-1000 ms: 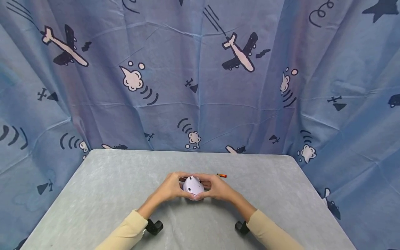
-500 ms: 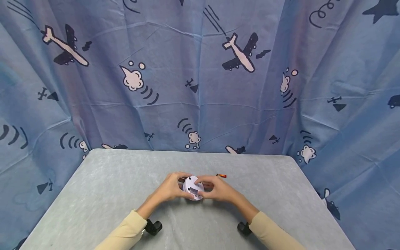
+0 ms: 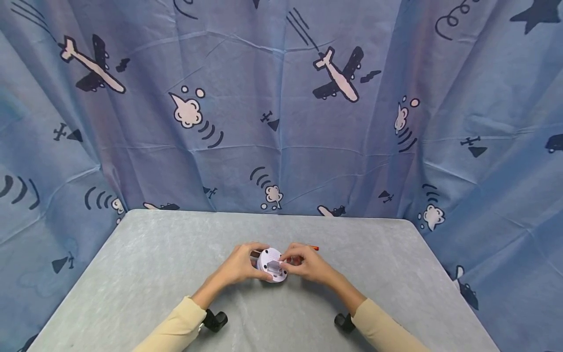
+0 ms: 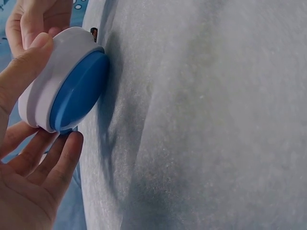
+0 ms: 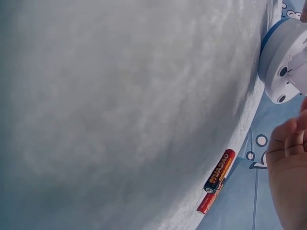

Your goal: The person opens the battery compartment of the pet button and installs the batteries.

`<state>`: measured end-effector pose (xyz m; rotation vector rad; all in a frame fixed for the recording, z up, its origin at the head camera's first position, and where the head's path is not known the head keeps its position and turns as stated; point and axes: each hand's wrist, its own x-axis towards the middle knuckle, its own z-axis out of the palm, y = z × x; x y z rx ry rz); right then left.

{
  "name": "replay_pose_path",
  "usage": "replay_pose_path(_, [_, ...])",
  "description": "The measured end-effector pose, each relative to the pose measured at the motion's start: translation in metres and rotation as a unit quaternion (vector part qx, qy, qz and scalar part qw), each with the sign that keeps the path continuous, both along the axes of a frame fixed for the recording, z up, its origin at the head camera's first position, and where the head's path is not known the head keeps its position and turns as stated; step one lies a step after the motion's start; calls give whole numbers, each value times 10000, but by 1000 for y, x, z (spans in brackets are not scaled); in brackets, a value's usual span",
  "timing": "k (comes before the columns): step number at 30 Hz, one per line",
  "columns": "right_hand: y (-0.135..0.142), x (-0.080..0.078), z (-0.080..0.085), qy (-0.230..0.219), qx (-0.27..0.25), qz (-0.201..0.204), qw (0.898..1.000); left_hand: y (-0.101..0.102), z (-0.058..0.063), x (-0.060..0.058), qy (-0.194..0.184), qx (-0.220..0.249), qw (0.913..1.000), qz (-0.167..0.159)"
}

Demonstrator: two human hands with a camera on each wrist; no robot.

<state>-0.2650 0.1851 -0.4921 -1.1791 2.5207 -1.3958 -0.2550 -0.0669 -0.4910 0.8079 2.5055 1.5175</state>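
Observation:
A round white device (image 3: 270,256) with a blue dome (image 4: 80,91) is tipped so its underside, with dark round feet, faces up in the head view. My left hand (image 3: 244,264) grips it by the rim, thumb on the near side and fingers round the far side. My right hand (image 3: 309,264) pinches a small white battery cover (image 5: 298,69), which stands tilted out of the underside over the compartment. In the left wrist view the blue dome faces the table, and the right hand is partly hidden behind the white body.
Two red and black batteries, a nearer one (image 5: 220,170) and another (image 5: 205,203) partly behind it, lie on the grey table (image 3: 176,244) just beyond my right hand. A blue curtain (image 3: 237,122) with printed planes hangs behind the table.
The right hand has gone from holding the device's side to pinching the cover, which has lifted from the underside. The left hand keeps its hold and the device stays in place.

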Motion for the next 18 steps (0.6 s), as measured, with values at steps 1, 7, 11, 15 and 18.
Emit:
replay_pose_path(1, [0, 0, 0, -25, -49, -21, 10000, 0, 0, 0, -3, 8, 10000, 4])
replay_pose_path(7, [-2, 0, 3, -237, -184, -127, 9995, 0, -1, -1, -20, 85, 10000, -19])
replay_pose_path(11, [-1, -1, 2, -259, -139, -137, 9995, 0, 0, -1, -22, 82, 10000, -31])
replay_pose_path(15, [-3, 4, 11, -197, -196, -103, 9996, 0, 0, 0, -23, 76, 10000, -34])
replay_pose_path(18, [-6, 11, 23, -174, -225, -131, 9995, -1, 1, 0, -60, 95, 9999, -39])
